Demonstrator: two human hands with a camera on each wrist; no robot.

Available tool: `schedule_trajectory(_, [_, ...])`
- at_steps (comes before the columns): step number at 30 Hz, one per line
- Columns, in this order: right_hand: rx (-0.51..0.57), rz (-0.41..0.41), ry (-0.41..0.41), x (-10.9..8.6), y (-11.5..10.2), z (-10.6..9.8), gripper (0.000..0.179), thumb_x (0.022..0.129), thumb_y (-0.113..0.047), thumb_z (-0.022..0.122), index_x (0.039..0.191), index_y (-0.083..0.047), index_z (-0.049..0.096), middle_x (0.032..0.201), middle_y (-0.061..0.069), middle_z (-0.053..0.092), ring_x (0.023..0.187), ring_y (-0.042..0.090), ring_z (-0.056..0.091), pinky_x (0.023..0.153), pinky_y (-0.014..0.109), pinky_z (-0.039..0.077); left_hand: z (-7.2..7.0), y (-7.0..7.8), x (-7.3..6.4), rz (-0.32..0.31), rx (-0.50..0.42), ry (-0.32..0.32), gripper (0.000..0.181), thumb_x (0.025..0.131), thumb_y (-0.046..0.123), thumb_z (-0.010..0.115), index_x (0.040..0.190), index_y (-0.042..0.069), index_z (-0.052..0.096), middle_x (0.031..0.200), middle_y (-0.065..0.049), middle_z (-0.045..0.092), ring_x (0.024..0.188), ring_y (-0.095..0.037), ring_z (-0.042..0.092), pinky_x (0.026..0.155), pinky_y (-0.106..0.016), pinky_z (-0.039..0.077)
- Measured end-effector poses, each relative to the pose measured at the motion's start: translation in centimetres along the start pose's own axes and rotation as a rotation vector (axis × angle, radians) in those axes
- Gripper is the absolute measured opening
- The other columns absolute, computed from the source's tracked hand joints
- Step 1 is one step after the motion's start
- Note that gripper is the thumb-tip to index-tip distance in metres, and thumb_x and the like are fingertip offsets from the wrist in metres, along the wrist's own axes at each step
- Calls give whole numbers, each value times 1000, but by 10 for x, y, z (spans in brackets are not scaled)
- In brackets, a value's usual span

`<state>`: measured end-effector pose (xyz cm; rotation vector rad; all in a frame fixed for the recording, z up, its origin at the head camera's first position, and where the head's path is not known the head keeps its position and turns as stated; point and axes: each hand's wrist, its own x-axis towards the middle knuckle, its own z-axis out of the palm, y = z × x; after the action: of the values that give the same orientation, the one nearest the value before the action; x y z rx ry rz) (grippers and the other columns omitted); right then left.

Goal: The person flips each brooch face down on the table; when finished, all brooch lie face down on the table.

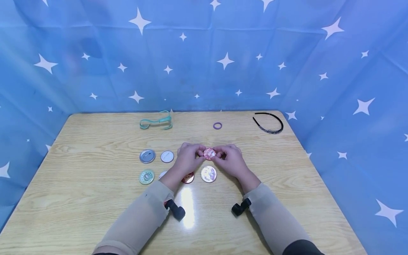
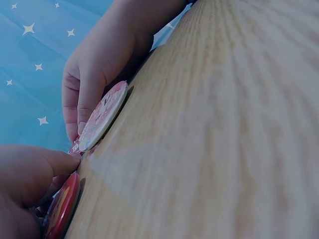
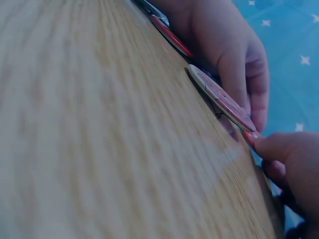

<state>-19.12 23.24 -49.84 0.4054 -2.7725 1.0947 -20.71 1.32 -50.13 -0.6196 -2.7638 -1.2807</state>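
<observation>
A round red-and-pink button badge (image 1: 209, 153) is pinched at its two sides, by my left hand (image 1: 188, 156) and by my right hand (image 1: 232, 159). Just below it in the head view lies a pink-and-white badge (image 1: 208, 174); the left wrist view shows this badge (image 2: 105, 114) covering most of the pinched one. A red badge (image 1: 188, 177) sits beneath my left wrist, partly covered. Left of it, another pale badge (image 1: 162, 174) is mostly hidden by the forearm. In the right wrist view the thumb of my right hand (image 3: 299, 159) touches the red edge.
Further left lie a green badge (image 1: 146, 176), a blue-grey badge with its pin side up (image 1: 147, 156) and a white badge (image 1: 167, 156). Along the table's (image 1: 95, 156) back are a teal cord-like item (image 1: 156, 121), a purple ring (image 1: 217, 125) and a black headband (image 1: 271, 131).
</observation>
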Motion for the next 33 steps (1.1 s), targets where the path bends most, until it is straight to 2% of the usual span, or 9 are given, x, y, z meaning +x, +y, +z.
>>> schedule_trajectory(6, [16,11,6,0,-2,0,28,88,-19,87,114,-10,80,78,-12,68,97,21,59,102,47,38,0,1,0,-23,-11,0,25,89,17,87,112,16,78,78,15,69,115,-26,56,103,-51,35])
schedule_trajectory(9, [39,11,9,0,-2,0,30,88,-17,88,116,-10,80,78,-12,69,94,20,60,99,45,41,0,3,1,-42,-23,-2,18,89,18,87,104,18,77,78,15,70,116,-25,56,105,-51,34])
schedule_trajectory(15, [83,-5,28,-1,0,1,36,86,-10,89,120,-11,79,80,-10,73,91,19,63,95,43,43,0,2,2,-65,-32,5,17,88,16,87,90,21,70,91,12,74,116,-25,56,107,-50,34])
schedule_trajectory(22, [112,-3,58,-1,1,1,33,87,-10,86,119,-13,79,83,-6,72,89,20,64,89,42,46,1,2,2,-65,-44,18,19,87,17,88,88,20,70,101,10,77,115,-23,57,107,-51,33])
schedule_trajectory(28, [133,-7,64,0,3,2,31,88,-9,85,118,-13,79,82,-6,70,87,20,64,87,41,47,0,3,2,-66,-49,23,18,87,18,88,90,21,70,98,9,76,113,-22,57,107,-50,33])
schedule_trajectory(33, [148,-6,63,1,3,3,28,89,-9,85,117,-13,80,81,-3,69,84,21,63,86,40,47,0,3,1,-66,-57,30,15,87,20,85,88,21,71,101,8,75,112,-22,56,106,-49,33])
